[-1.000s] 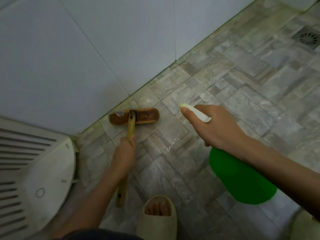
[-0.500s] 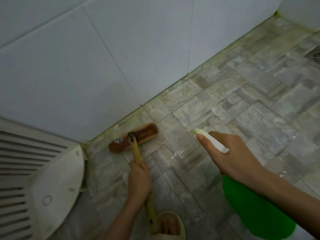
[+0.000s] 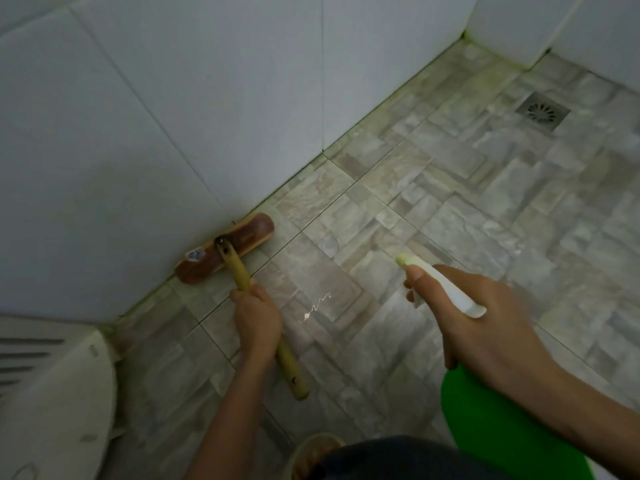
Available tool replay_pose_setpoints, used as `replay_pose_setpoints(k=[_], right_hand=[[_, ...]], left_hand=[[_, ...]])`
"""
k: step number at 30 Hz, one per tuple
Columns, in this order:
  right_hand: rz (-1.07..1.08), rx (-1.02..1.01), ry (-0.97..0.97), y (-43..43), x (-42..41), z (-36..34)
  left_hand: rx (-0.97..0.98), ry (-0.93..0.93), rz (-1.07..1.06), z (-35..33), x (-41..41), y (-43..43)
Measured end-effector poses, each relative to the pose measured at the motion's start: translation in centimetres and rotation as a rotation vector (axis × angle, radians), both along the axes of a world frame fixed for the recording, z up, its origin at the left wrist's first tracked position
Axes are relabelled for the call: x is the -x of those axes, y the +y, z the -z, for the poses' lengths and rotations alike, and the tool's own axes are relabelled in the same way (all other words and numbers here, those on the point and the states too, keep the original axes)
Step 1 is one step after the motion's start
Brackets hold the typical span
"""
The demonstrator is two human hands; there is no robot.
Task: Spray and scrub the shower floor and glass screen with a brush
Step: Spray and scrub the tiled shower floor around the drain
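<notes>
1. Two hands are busy, and nearest us one sandal (image 3: 313,452) is planted on the floor (image 3: 450,209) at the bottom edge.
2. Right hand (image 3: 485,323) has the green bottle (image 3: 502,431). Its fingers (image 3: 415,273) are wrapped round the neck, one lying along the white nozzle (image 3: 446,294), which aims down at the tiles ahead.
3. Left hand (image 3: 258,320) is lower and further in, with every finger curled tight round the handle of the brush (image 3: 252,233), about mid-shaft.
4. Between the two hands sits a small white streak (image 3: 317,306) on a tile. It could be spray or a glint; I can't tell which.
5. Further out, the brush head lies bristles-down, touching the wall (image 3: 173,116), right in the joint where wall meets floor.
6. Furthest away, the drain (image 3: 542,111) sits near the far corner, well apart from the brush.
7. Progress looks early to me. Only this strip by the wall is under the bristles, and greenish grime shows along the wall joint beyond. The wide run of tiles out to the drain is left to spray and scrub. No glass screen is in view, so that part appears yet to come.
</notes>
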State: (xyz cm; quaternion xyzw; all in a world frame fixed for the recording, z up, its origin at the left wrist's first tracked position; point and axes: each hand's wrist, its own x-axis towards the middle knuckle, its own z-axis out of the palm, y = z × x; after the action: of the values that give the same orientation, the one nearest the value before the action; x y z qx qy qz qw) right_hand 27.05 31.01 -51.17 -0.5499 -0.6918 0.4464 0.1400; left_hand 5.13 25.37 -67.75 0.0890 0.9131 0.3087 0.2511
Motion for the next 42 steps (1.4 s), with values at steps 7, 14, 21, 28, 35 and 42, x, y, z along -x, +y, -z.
replay_pose_setpoints(k=[7,14,21,28,35,42], right_hand=[[0.026,0.019,0.109,4.6,0.9,2.0],[0.002,-0.121,0.086,9.8,1.7,2.8],[0.042,-0.084,0.069,11.9,-0.7,2.4],[0.055,-0.071,0.072,12.1,-1.5,2.5],[0.132,-0.053,0.078,12.8,-3.0,2.1],[0.124,-0.025,0.035,12.9,-3.8,1.9]], left_hand=[[0.006,0.020,-0.114,0.0,-0.5,4.0],[-0.104,-0.138,0.193,-0.4,-6.0,17.9],[0.028,0.038,-0.021,0.4,-3.1,6.7],[-0.076,-0.107,0.171,1.8,-6.1,18.2],[0.106,0.102,0.629,0.9,-3.1,18.1],[0.339,0.241,0.712,-0.1,2.8,9.3]])
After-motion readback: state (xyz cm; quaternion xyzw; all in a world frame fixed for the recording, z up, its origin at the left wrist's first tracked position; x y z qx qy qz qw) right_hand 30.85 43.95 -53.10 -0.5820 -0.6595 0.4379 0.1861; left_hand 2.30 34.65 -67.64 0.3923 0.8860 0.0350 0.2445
